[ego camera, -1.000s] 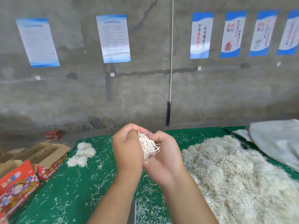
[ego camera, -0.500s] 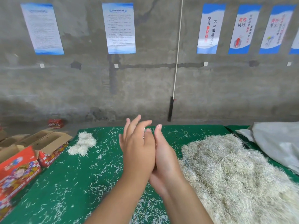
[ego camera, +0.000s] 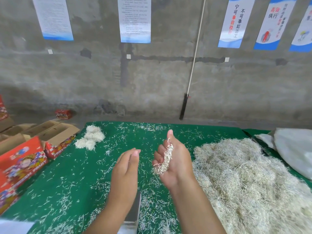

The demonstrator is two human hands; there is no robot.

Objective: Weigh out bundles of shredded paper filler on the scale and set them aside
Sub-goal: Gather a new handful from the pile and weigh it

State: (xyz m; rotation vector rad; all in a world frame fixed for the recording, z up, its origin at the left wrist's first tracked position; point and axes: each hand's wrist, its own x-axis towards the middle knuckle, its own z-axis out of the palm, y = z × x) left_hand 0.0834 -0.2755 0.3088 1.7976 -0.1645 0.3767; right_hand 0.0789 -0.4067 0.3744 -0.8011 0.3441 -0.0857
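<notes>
My right hand (ego camera: 177, 159) is raised above the green table (ego camera: 76, 183), fingers curled around a small pressed bundle of shredded paper (ego camera: 164, 160). My left hand (ego camera: 125, 168) hovers just to its left with fingers straight and holds nothing. A big loose heap of shredded paper (ego camera: 239, 179) lies on the right side of the table. Finished bundles (ego camera: 90, 137) sit in a small cluster at the far left of the table. The metal scale (ego camera: 133, 215) shows partly below my left forearm, mostly hidden.
Open red printed cardboard boxes (ego camera: 25, 154) stand along the table's left edge. A pale sack (ego camera: 293, 147) lies at the right. Loose paper shreds litter the green cloth. A concrete wall with posters and a hanging cord (ego camera: 194, 56) is behind.
My hands were pressed together around the paper; they have now parted. The bundle stays in my right hand and my left hand has moved off to the left.
</notes>
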